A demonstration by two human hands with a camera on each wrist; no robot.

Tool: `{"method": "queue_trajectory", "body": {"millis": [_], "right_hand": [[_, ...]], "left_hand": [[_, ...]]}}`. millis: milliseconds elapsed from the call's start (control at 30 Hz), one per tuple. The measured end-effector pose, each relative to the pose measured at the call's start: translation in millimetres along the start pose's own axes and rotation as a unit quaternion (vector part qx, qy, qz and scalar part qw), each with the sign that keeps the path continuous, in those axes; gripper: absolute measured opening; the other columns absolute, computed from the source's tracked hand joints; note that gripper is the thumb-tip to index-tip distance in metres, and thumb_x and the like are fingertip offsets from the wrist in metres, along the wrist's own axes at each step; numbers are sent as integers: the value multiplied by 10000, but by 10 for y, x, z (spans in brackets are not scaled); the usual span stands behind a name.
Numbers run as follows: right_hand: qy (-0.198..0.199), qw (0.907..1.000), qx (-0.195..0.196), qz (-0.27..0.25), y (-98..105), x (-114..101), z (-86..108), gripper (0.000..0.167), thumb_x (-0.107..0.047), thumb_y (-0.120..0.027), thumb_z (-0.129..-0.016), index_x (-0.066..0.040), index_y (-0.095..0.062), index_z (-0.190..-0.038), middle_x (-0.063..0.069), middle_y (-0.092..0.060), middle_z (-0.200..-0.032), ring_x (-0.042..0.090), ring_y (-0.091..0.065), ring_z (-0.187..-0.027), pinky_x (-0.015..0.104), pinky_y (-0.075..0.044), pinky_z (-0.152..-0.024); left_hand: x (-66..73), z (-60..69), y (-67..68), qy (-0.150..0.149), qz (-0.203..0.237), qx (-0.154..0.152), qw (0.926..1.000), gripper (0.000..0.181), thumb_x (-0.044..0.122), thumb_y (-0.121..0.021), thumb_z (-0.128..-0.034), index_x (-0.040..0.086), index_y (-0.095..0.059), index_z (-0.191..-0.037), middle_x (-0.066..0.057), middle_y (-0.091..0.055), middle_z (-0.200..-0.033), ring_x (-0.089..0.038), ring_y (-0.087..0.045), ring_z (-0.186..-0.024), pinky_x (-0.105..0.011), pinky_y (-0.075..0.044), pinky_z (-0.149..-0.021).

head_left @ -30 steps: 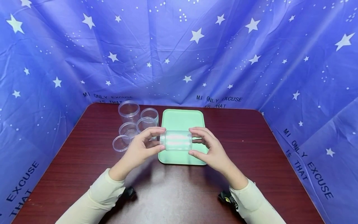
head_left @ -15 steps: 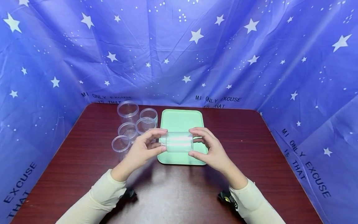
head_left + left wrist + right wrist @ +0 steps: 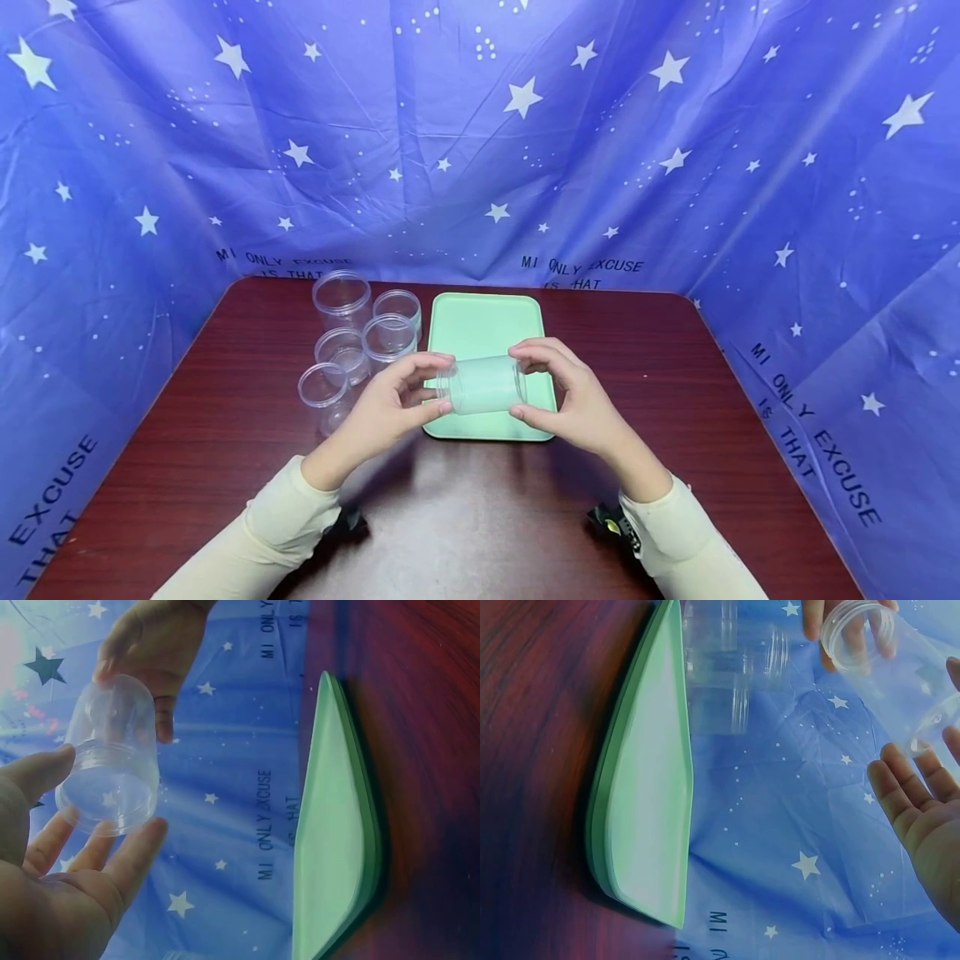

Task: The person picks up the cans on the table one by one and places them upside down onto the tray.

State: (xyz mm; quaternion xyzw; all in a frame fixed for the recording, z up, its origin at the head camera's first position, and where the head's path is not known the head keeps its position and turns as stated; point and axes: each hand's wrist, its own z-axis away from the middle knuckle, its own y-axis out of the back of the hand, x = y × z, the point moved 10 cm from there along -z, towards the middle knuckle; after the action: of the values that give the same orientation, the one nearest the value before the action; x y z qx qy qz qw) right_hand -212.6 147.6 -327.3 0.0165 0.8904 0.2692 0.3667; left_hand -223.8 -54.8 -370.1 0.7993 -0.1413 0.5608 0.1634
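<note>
A clear, lidless plastic jar [image 3: 483, 385] is held on its side in the air, over the front half of a green tray [image 3: 487, 321]. My left hand [image 3: 386, 404] grips its threaded mouth end between thumb and fingers. At the base end, my right hand [image 3: 577, 404] holds it with thumb and fingertips. The left wrist view looks into the open mouth of the jar [image 3: 112, 776], with nothing visible inside. In the right wrist view, the fingers of my right hand [image 3: 930, 817] are spread around the base of the jar [image 3: 900, 675].
Several more clear jars stand clustered left of the tray, among them a large one at the back [image 3: 342, 310] and a front one [image 3: 324, 387] beside my left hand. They rest on a dark red wooden table [image 3: 645, 350]. A blue star-patterned cloth [image 3: 480, 150] encloses the table.
The jar has shifted slightly right and toward me. It has tilted a little, its base end now slightly higher in the head view. Both hands keep their hold.
</note>
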Motion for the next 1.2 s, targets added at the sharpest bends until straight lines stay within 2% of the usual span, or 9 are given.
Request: {"method": "queue_trajectory", "body": {"millis": [233, 400, 500, 567, 667, 833, 967, 1067, 1200], "right_hand": [[-65, 9997, -120, 188, 47, 25, 6, 646, -25, -865, -759, -79, -608, -1350, 58, -589, -1301, 219, -587, -1078, 284, -499, -974], [-282, 9993, 13, 245, 161, 41, -6, 645, -26, -865, -757, -99, -609, -1344, 64, -589, -1280, 221, -576, -1062, 261, -500, -944], [-325, 9989, 98, 321, 226, 30, -33, 645, -33, -864, -757, -100, -610, -1347, 87, -593, -1273, 221, -572, -1055, 252, -494, -931], [-314, 9985, 156, 415, 265, 18, -58, 643, -39, -862, -757, -100, -614, -1347, 97, -599, -1270, 220, -571, -1054, 254, -481, -931], [-309, 9971, 267, 638, 323, 16, -93, 645, -30, -866, -748, -92, -618, -1341, 88, -608, -1257, 213, -574, -1046, 235, -455, -921], [-397, 9944, 457, 863, 407, 33, -158, 651, 42, -871, -724, -11, -614, -1320, 151, -610, -1224, 277, -569, -1027, 188, -442, -921], [-546, 9920, 552, 993, 490, 85, -237, 644, 65, -863, -733, 23, -609, -1323, 192, -605, -1228, 327, -560, -1015, 178, -443, -895], [-749, 9903, 538, 1037, 559, 178, -301, 629, 19, -862, -768, -39, -619, -1346, 143, -610, -1246, 291, -572, -1023, 196, -455, -878], [-1007, 9880, 445, 1086, 635, 322, -396, 599, -76, -853, -819, -132, -623, -1369, 85, -615, -1250, 212, -586, -1034, 219, -478, -888]], "left_hand": [[8, -9, 4, -73, -888, -158, 9959, 490, 53, -809, -871, 32, -606, -1317, -99, -654, -1312, -281, -647, -1193, -483, -540, -1005], [31, -16, 52, -271, -1662, -53, 9857, 445, 89, -809, -879, 68, -629, -1286, -58, -680, -1261, -240, -656, -1164, -491, -556, -981], [36, -8, 82, -272, -1955, 9, 9803, 388, 119, -806, -886, 112, -659, -1245, -10, -697, -1219, -184, -666, -1116, -480, -567, -954], [50, 0, 88, -294, -2075, -2, 9778, 333, 136, -798, -895, 139, -684, -1208, 24, -705, -1185, -141, -662, -1089, -465, -572, -938], [83, 12, 72, -388, -2226, -100, 9741, 254, 161, -780, -917, 180, -714, -1161, 72, -706, -1146, -104, -652, -1056, -375, -576, -914], [135, 27, 34, -629, -2370, -221, 9692, 189, 173, -745, -949, 197, -727, -1135, 90, -710, -1094, -135, -642, -967, -259, -538, -841], [144, 36, 8, -757, -2449, -296, 9661, 170, 169, -729, -959, 207, -726, -1125, 103, -712, -1072, -119, -627, -934, -288, -539, -817], [149, 39, -21, -852, -2524, -417, 9630, 150, 172, -716, -968, 213, -723, -1112, 114, -716, -1065, -90, -624, -952, -340, -555, -834], [153, 42, -57, -923, -2641, -570, 9584, 132, 185, -706, -975, 220, -719, -1102, 132, -717, -1060, -139, -648, -981, -369, -554, -868]]}}
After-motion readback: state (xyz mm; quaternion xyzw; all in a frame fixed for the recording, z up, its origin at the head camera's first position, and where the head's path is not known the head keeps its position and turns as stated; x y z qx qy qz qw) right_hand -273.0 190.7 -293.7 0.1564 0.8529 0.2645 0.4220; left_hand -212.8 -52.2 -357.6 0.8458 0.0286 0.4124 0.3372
